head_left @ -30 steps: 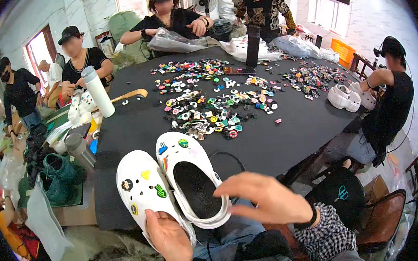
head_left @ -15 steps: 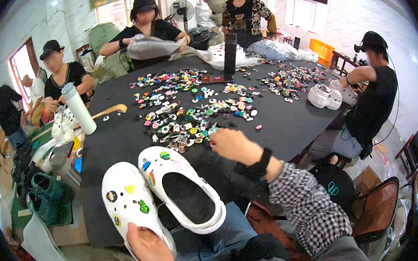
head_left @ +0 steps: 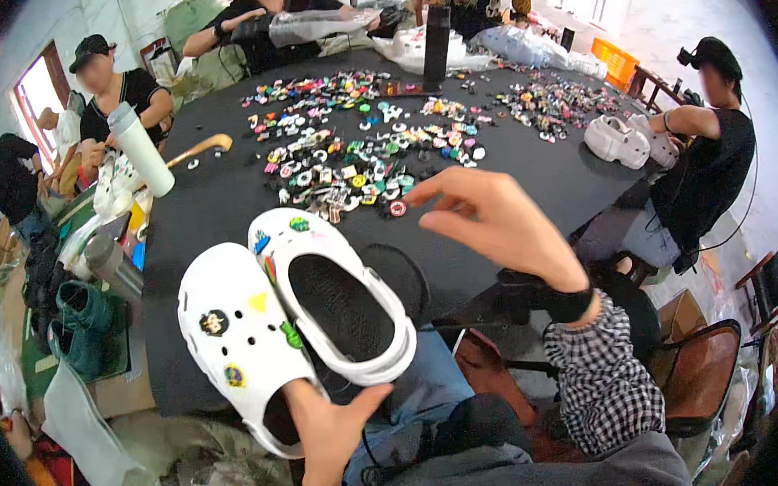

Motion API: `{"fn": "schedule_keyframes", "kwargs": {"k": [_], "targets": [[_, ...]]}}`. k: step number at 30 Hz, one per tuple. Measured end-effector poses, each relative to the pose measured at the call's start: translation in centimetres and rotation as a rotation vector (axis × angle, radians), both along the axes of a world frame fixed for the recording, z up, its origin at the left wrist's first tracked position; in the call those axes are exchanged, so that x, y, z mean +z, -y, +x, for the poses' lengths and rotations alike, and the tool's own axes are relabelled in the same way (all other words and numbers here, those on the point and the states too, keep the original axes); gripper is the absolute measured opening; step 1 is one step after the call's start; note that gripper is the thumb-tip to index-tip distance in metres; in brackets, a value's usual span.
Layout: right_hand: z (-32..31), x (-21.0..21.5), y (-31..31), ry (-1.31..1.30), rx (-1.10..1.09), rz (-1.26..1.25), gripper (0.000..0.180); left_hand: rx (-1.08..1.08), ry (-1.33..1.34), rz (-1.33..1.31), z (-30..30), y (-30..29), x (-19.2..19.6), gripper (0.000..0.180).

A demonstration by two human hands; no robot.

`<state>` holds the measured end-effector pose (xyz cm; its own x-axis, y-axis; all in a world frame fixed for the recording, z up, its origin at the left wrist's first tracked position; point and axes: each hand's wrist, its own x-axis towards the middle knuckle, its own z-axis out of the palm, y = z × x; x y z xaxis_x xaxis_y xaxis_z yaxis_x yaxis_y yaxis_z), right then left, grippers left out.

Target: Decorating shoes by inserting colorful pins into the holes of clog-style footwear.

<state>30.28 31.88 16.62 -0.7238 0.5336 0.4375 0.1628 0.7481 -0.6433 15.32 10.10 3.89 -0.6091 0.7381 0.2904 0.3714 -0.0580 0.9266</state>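
Note:
My left hand (head_left: 329, 429) reaches into the foot opening of a white clog (head_left: 229, 297) and holds it; the fingers are hidden inside and the thumb sticks out to the right. Round, yellow and green charms sit on this clog's upper. Leaning against it on the right is a second white clog (head_left: 395, 338), with a few charms near its toe. My right hand (head_left: 506, 225) hovers over the table with fingers apart and nothing visible between them. Just left of its fingertips lies a round red-and-white charm (head_left: 397, 208), at the near edge of a charm pile (head_left: 338, 169).
Another charm pile (head_left: 554, 107) lies farther right on the black table (head_left: 212, 202). A pale bottle (head_left: 141, 151) and a wooden stick (head_left: 203, 146) are at the left. A black cylinder (head_left: 436, 43) stands behind. Several co-workers sit around; one at right handles white clogs (head_left: 617, 142).
My right hand has risen and moved right, its fingers spreading apart. My left hand sits deeper in the left clog, thumb now off the upper. The view has tipped downward.

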Motion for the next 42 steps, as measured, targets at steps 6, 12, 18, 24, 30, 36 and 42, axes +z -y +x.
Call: {"fn": "schedule_keyframes", "kwargs": {"k": [6,12,18,24,30,36,42], "targets": [[3.3,3.0,3.7,-0.067,0.012,0.011,0.020,0.030,-0.163,-0.403,1.9,-0.4,-0.7,0.121],[8.3,4.7,5.2,-0.089,-0.061,-0.015,0.020,0.229,-0.111,-0.077,1.5,-1.7,0.2,0.113],[17.0,7.9,5.0,-0.050,-0.344,-0.031,0.020,0.225,-0.035,0.046,0.5,0.1,-0.5,0.092],[16.8,7.1,0.6,0.144,-0.365,0.033,0.020,0.186,0.215,0.214,0.1,0.8,0.3,0.062],[9.2,5.2,-2.9,0.420,-0.120,0.193,0.025,0.298,0.532,0.411,-1.4,1.3,0.9,0.034],[2.1,1.1,-9.0,0.568,0.149,0.240,0.025,0.318,0.559,0.423,-2.0,1.3,1.6,0.034],[-3.7,-4.8,-13.3,0.446,0.074,0.367,0.018,0.406,0.185,0.104,-2.6,3.6,0.0,0.039]]}}
